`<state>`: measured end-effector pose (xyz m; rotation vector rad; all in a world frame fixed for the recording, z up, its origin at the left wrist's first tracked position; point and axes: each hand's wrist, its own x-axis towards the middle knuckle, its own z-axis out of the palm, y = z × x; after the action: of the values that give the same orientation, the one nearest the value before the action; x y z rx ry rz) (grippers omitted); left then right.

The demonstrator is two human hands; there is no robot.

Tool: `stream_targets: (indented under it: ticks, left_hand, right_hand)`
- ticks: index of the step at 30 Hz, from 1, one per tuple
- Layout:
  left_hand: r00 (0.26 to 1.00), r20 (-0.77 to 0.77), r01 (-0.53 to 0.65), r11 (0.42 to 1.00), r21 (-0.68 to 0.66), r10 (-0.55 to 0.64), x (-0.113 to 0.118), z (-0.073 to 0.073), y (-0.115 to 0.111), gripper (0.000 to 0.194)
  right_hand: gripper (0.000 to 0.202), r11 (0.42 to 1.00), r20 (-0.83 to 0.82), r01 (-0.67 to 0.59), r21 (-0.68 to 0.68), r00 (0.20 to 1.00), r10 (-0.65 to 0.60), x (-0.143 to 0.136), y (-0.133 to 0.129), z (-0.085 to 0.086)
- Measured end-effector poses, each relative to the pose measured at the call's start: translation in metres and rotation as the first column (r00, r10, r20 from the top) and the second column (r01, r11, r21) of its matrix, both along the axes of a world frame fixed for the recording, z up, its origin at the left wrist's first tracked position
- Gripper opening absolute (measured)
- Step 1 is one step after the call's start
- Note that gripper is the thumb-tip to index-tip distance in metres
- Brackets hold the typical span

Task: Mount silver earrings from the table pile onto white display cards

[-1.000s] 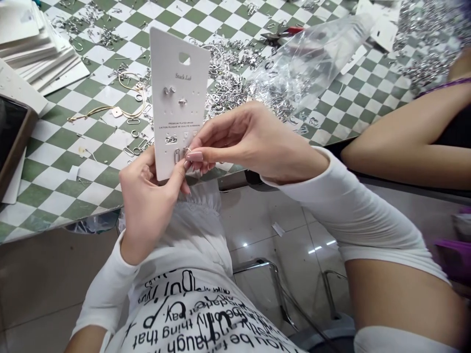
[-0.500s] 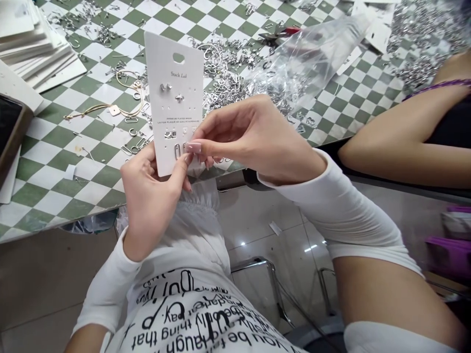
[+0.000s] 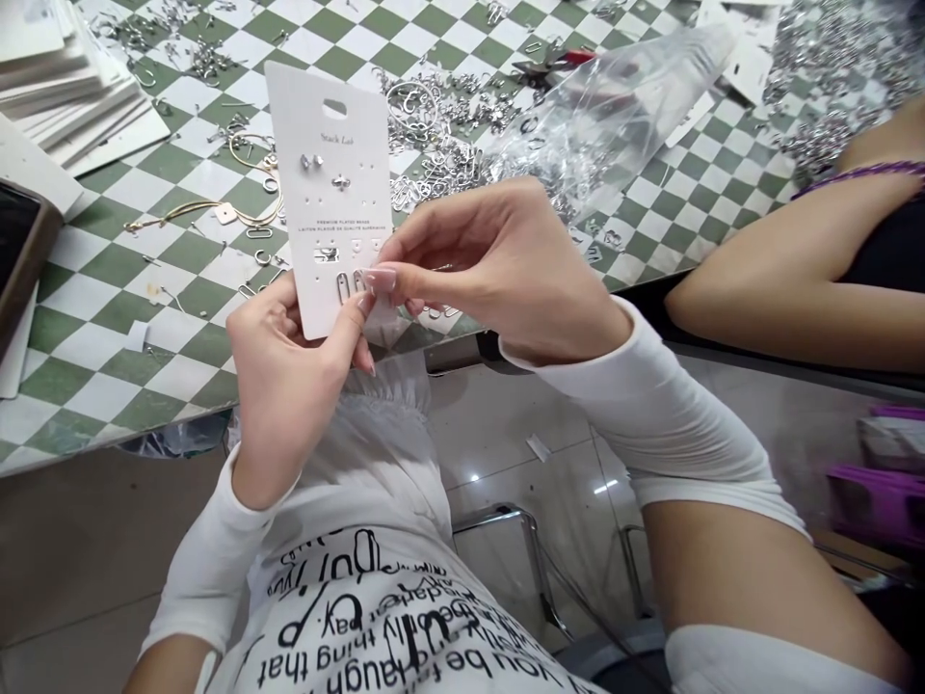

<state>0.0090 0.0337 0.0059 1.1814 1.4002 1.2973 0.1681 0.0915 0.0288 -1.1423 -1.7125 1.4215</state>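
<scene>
A white earring display card [image 3: 332,207], printed "Stack Lab", stands nearly upright above the table edge. My left hand [image 3: 293,371] is closed round its lower part, with the thumb in front. Small silver studs [image 3: 311,162] sit in its upper half, and another silver pair [image 3: 327,254] lower down. Two oval silver earrings [image 3: 343,286] are at the bottom. My right hand [image 3: 491,260] pinches at the right-hand oval earring, thumb against the card's front. Its other fingers are partly hidden behind the card and hand.
Piles of silver jewellery pieces [image 3: 440,173] lie on the checked table [image 3: 108,328], beside a clear plastic bag [image 3: 614,96] and red-handled pliers [image 3: 553,66]. Stacked white cards [image 3: 65,87] and a phone [image 3: 18,251] are at left. Another person's arm [image 3: 787,260] rests at right.
Both hands and the card have shifted slightly left and the card a little up. The right fingers stay at the oval earring, and more of the ovals shows now.
</scene>
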Motion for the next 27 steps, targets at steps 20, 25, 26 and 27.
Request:
stream_targets:
  ticks: [20, 25, 26, 27]
  left_hand:
    - [0.994, 0.110, -0.003, 0.999, -0.034, 0.006, 0.003, 0.000, 0.001, 0.012]
    - [0.989, 0.141, -0.029, 0.999, -0.026, 0.033, 0.005, 0.002, 0.001, 0.014]
    - [0.988, 0.151, -0.032, 0.999, -0.022, 0.035, 0.006, 0.002, 0.001, 0.014]
    - [0.987, 0.159, -0.034, 0.999, -0.017, 0.036, 0.006, 0.002, 0.001, 0.014]
  right_hand:
    - [0.025, 0.901, -0.174, 0.266, 0.344, 0.960, -0.217, -0.018, -0.012, -0.033]
    - [0.013, 0.856, -0.243, 0.341, 0.388, 0.934, -0.262, -0.024, -0.015, -0.039]
    - [0.012, 0.847, -0.253, 0.356, 0.395, 0.928, -0.272, -0.025, -0.015, -0.040]
    - [0.013, 0.837, -0.253, 0.370, 0.403, 0.924, -0.286, -0.025, -0.015, -0.042]
